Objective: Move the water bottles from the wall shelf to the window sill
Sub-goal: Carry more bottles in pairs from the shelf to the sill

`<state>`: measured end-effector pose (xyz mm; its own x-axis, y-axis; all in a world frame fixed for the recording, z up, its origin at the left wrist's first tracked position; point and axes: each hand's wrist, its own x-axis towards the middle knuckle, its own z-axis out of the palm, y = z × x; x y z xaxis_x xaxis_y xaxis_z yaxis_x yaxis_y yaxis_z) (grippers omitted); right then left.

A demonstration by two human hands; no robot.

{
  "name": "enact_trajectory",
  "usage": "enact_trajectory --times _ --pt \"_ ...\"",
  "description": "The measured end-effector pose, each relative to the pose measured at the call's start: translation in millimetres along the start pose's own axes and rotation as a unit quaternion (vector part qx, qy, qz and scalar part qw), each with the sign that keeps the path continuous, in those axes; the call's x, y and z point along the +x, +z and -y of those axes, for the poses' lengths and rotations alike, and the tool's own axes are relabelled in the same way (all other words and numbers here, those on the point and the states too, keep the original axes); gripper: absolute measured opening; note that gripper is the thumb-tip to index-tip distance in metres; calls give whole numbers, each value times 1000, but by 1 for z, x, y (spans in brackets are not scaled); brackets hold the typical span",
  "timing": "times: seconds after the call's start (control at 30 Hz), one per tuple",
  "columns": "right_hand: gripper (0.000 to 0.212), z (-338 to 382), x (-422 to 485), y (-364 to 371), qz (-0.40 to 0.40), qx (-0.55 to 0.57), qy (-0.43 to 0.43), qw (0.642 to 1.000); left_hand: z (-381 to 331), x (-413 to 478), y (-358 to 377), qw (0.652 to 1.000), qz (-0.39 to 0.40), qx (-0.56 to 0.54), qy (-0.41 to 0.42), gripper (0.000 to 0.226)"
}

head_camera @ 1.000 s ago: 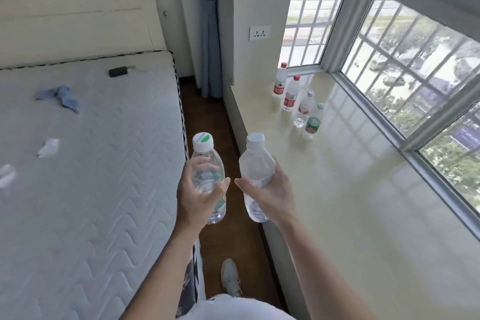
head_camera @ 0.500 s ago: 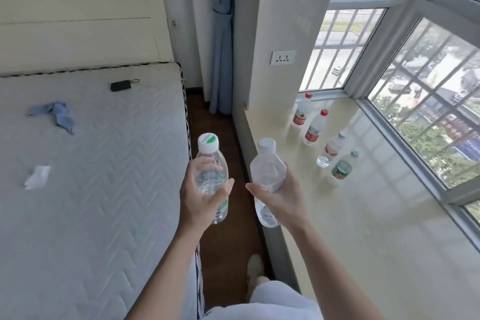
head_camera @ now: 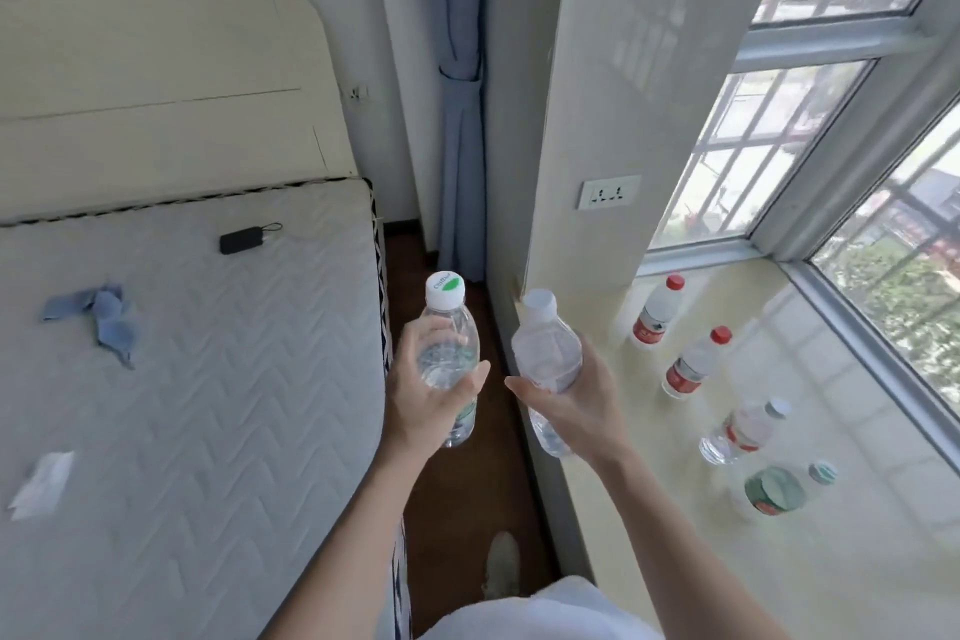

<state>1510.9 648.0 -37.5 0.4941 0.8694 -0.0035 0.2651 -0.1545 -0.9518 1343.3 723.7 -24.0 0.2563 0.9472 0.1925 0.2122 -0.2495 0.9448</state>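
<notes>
Head view. Water bottles: six.

Two are being held. The left hand (head_camera: 431, 392) is gripping the green-capped bottle (head_camera: 448, 327), and the right hand (head_camera: 574, 398) is gripping the white-capped bottle (head_camera: 545, 346). Fingers are curling round each body, between the mattress (head_camera: 208, 405) and the window sill (head_camera: 675, 551).

Four are standing on the sill:
- far red-capped bottle (head_camera: 656, 312)
- near red-capped bottle (head_camera: 693, 365)
- red-labelled clear bottle (head_camera: 744, 431)
- green-labelled bottle (head_camera: 778, 490)

The mattress is carrying one black pouch (head_camera: 241, 241), one blue cloth (head_camera: 106, 314) and one white scrap (head_camera: 42, 483).

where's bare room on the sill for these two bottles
Bare: the cream window sill strip between its room-side edge and the row of four clear plastic bottles, and the near stretch past the green-labelled bottle. Crowded: that row.
</notes>
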Motion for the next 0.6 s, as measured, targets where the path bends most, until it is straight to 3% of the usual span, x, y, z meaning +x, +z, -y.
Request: enact_trajectory --times 0.27,0.6 --pt "54 4 127 -15 -49 -4 4 999 5 132 50 998 40 -17 34 49" --pt "49 -21 195 -54 -217 0 77 973 20 235 143 974 212 -69 23 49"
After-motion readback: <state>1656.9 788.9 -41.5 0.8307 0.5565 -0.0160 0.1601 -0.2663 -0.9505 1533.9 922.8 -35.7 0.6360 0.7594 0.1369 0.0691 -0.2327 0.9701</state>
